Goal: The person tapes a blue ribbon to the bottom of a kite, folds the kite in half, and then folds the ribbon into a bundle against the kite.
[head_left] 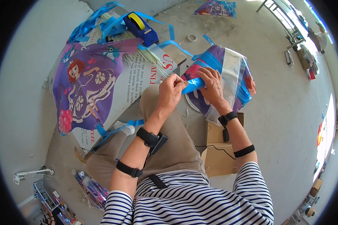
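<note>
Between my hands a short piece of blue plastic ribbon (192, 85) is held taut. My left hand (170, 92) pinches its left end between thumb and fingers. Curled over its other end is my right hand (213, 87), whose thumb is mostly hidden. Just beneath and beyond the right hand lies a folded purple printed plastic sheet (212, 51), with blue ribbon and a clear plastic strip (231, 65) across it. To the left, a larger purple sheet printed with a cartoon figure (87, 84) drapes over a printed board (118, 99).
On the board stand a blue tape dispenser (143, 30) with a yellow core, thin white sticks (151, 58) and tangled blue ribbon (87, 30). A cardboard box (219, 159) sits by my right leg. A tape ring (192, 38) and another printed sheet (215, 8) lie farther off on the floor.
</note>
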`<action>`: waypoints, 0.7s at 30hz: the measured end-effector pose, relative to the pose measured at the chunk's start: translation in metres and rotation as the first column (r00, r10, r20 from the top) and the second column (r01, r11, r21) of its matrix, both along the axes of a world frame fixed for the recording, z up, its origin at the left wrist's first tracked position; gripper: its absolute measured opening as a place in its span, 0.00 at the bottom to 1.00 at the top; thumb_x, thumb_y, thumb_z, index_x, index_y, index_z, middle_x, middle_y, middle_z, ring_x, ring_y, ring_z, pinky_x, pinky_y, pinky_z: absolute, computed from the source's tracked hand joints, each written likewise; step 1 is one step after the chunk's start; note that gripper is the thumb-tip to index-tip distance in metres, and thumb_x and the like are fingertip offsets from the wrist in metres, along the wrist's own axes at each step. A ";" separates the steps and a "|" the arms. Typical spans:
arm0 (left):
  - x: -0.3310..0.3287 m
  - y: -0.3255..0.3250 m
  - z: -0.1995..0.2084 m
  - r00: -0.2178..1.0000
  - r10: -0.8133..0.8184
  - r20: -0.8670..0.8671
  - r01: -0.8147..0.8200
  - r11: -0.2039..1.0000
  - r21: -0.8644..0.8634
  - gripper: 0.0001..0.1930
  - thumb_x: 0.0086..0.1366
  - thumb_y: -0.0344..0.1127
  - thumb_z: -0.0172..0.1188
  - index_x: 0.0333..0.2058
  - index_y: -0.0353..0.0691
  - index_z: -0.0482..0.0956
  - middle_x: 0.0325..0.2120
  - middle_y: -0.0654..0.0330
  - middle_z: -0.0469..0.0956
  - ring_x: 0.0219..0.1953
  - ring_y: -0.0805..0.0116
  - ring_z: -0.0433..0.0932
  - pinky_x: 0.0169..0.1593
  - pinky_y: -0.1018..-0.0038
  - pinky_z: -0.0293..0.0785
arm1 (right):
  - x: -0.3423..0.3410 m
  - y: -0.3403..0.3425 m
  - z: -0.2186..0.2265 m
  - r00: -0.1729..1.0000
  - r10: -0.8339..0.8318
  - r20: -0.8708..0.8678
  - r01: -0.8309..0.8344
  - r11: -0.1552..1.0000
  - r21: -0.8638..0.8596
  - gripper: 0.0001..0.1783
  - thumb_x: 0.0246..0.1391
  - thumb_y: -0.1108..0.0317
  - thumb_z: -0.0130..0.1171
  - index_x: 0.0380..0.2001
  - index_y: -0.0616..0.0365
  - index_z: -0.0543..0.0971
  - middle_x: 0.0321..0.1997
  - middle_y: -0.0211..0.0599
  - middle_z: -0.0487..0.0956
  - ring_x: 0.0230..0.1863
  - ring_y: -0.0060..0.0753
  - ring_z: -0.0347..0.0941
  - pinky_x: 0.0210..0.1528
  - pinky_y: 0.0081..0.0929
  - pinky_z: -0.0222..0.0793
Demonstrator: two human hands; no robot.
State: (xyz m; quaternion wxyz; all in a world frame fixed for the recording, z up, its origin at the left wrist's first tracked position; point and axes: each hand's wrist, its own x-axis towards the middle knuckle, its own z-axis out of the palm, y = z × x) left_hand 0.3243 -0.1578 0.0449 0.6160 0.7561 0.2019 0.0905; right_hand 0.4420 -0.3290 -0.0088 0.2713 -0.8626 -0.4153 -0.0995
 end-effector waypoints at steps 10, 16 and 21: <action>-0.167 0.083 0.061 0.968 0.251 -0.001 -0.226 0.869 -0.440 0.06 0.64 0.32 0.64 0.30 0.46 0.75 0.26 0.74 0.67 0.27 0.82 0.62 0.30 0.82 0.57 | 0.017 -0.026 -0.060 0.972 -0.213 -0.101 0.184 0.954 -0.237 0.43 0.54 0.66 0.58 0.74 0.55 0.58 0.80 0.45 0.53 0.81 0.47 0.43 0.79 0.56 0.32; -0.400 0.178 0.116 0.602 0.736 0.310 -0.371 0.602 -0.707 0.06 0.70 0.35 0.62 0.40 0.42 0.77 0.39 0.63 0.78 0.37 0.71 0.75 0.44 0.70 0.75 | 0.019 -0.019 -0.060 0.980 -0.159 -0.123 0.136 0.975 -0.174 0.48 0.52 0.56 0.67 0.73 0.53 0.60 0.79 0.44 0.56 0.80 0.50 0.44 0.78 0.59 0.36; -0.427 0.130 0.132 0.674 0.700 0.238 -0.622 0.711 -0.328 0.09 0.63 0.33 0.64 0.35 0.41 0.72 0.31 0.65 0.71 0.34 0.75 0.71 0.39 0.75 0.67 | 0.022 -0.008 -0.018 0.984 -0.105 0.141 0.145 0.940 -0.309 0.37 0.46 0.64 0.70 0.62 0.56 0.75 0.72 0.44 0.68 0.75 0.52 0.57 0.75 0.56 0.48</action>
